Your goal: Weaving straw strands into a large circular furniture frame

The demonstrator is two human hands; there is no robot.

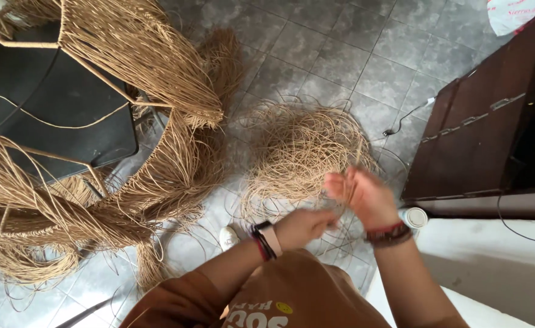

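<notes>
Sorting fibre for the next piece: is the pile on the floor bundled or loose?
Loose. The fibre pile lies spread on the grey tiled floor in tangled loops, strands straying outward, no tie visible.

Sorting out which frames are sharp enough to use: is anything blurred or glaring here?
Head view: both hands, left and right, are motion-blurred, so their grip on the strands is unclear; floor and cabinet are sharp; light is soft and even, without harsh glare.

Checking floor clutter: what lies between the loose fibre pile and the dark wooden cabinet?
In the head view, mostly bare grey floor tiles lie between the fibre pile and cabinet, crossed by one thin black cable.
</notes>
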